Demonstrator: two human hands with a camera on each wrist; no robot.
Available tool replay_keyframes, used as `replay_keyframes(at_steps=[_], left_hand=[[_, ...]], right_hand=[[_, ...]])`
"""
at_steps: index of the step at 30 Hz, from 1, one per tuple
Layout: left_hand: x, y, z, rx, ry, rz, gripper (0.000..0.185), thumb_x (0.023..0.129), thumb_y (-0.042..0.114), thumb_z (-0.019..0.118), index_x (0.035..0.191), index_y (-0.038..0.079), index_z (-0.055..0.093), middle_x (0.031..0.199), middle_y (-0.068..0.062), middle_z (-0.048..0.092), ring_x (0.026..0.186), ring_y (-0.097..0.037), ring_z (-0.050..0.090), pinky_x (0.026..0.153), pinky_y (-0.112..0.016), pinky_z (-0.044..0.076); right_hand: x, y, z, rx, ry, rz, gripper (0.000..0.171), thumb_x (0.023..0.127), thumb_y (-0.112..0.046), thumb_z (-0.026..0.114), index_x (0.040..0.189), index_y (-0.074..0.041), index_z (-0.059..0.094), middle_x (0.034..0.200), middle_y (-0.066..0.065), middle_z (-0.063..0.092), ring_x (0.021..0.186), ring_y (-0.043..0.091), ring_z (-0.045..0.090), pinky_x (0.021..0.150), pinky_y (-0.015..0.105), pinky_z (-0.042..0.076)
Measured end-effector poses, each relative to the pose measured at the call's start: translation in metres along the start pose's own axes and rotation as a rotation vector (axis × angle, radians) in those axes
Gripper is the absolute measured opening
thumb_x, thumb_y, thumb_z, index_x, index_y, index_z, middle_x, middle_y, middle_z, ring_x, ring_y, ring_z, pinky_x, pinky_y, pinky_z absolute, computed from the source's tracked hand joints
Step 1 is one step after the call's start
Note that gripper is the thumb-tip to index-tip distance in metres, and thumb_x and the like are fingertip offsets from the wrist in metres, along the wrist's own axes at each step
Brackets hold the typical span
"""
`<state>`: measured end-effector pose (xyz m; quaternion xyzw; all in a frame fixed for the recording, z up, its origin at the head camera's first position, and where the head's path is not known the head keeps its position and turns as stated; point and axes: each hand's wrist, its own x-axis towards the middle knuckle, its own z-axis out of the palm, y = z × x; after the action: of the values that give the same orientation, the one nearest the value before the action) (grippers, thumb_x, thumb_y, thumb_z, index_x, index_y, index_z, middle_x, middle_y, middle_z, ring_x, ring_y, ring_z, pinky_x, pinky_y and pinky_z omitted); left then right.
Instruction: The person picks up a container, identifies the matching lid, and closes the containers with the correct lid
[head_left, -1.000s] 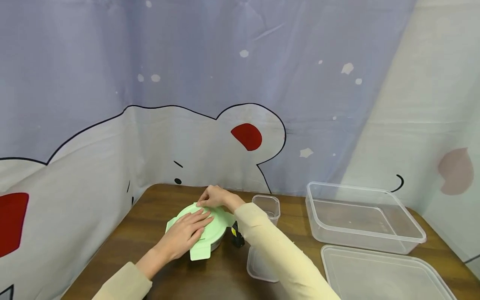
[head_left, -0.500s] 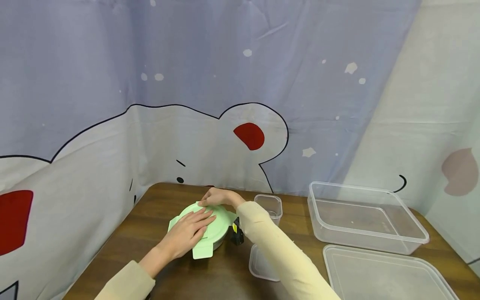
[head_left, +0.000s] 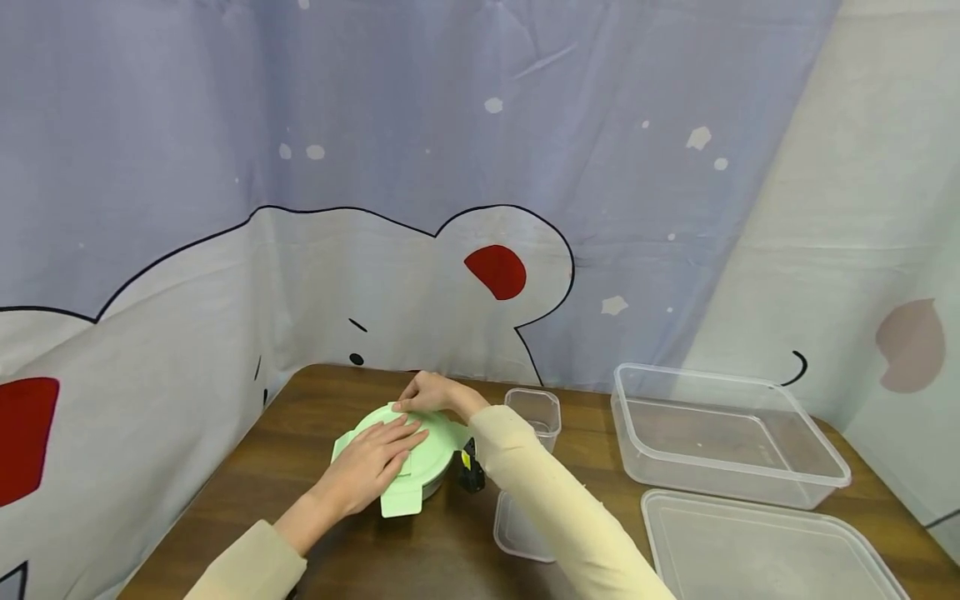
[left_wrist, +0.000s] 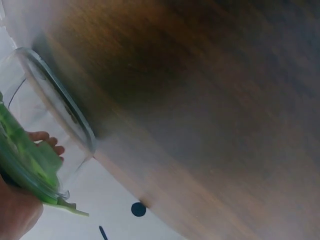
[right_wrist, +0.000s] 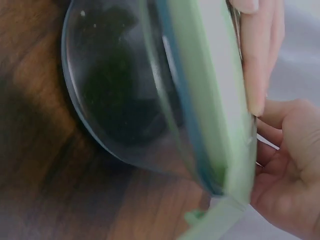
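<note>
A round clear container (right_wrist: pixel 110 85) stands on the wooden table, covered by a light green lid (head_left: pixel 435 442) with flaps round its rim. My left hand (head_left: pixel 367 467) lies on top of the lid with its fingers stretched out. At the far rim, my right hand (head_left: pixel 437 394) has its fingers curled and pinches a lid flap. The near flap (head_left: pixel 402 500) sticks outward. In the left wrist view, the right hand's fingertips (left_wrist: pixel 47 142) show at a green flap. Seen from the right wrist, the right hand (right_wrist: pixel 290 165) touches the lid's edge, beside the left hand's fingers.
A small clear box (head_left: pixel 536 408) stands behind my right forearm, and its small lid (head_left: pixel 517 533) lies partly under that sleeve. Farther right are a large clear box (head_left: pixel 727 475) and a large flat lid (head_left: pixel 772 550). A printed curtain (head_left: pixel 420 125) hangs behind the table (head_left: pixel 450 558).
Both hands keep their places on the green lid. The head view shifts only slightly.
</note>
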<state>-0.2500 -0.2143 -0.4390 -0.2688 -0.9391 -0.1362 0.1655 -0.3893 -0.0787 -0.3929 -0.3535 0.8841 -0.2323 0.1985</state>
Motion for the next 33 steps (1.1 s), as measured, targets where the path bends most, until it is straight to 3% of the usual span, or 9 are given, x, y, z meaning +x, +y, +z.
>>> replay_keyframes(at_steps=[4,11,17,24,33], left_hand=[[0.001,0.000,0.002,0.006,0.004,-0.003,0.037,0.101,0.020,0.046,0.134,0.013,0.057,0.140,-0.009,0.055,0.134,-0.028,0.047,0.111,-0.051,0.035],[0.004,-0.002,0.003,0.012,0.008,0.007,0.037,0.101,0.021,0.044,0.134,0.012,0.057,0.139,-0.008,0.056,0.133,-0.026,0.048,0.111,-0.052,0.036],[0.003,-0.001,0.003,0.015,0.016,-0.002,0.036,0.101,0.020,0.044,0.134,0.013,0.058,0.138,-0.008,0.057,0.133,-0.027,0.048,0.111,-0.051,0.036],[0.000,0.002,0.005,0.016,0.029,0.000,0.036,0.101,0.020,0.044,0.133,0.013,0.059,0.138,-0.007,0.057,0.133,-0.029,0.048,0.110,-0.051,0.037],[0.000,0.004,0.003,0.017,0.025,-0.013,0.035,0.101,0.019,0.045,0.132,0.012,0.059,0.138,-0.008,0.057,0.134,-0.029,0.046,0.110,-0.052,0.036]], right_hand=[[-0.001,-0.001,0.003,0.008,0.035,0.006,0.030,0.096,-0.030,0.059,0.113,-0.010,0.073,0.114,0.007,0.071,0.113,0.022,0.062,0.089,0.029,0.052],[-0.004,0.000,0.007,0.099,0.090,0.006,0.027,0.097,-0.024,0.058,0.113,-0.007,0.072,0.114,0.009,0.071,0.099,0.018,0.064,0.066,0.018,0.044],[-0.004,-0.001,0.010,0.078,0.118,0.034,0.027,0.096,-0.027,0.059,0.111,-0.009,0.073,0.113,0.007,0.071,0.097,0.014,0.065,0.068,0.018,0.047],[-0.005,0.000,0.014,0.039,0.125,0.054,0.027,0.096,-0.028,0.059,0.110,-0.010,0.074,0.107,0.005,0.073,0.067,0.006,0.051,0.055,0.017,0.036],[-0.007,-0.002,0.015,0.034,0.152,0.061,0.028,0.096,-0.031,0.059,0.109,-0.012,0.074,0.093,0.003,0.075,0.069,0.006,0.055,0.060,0.016,0.040]])
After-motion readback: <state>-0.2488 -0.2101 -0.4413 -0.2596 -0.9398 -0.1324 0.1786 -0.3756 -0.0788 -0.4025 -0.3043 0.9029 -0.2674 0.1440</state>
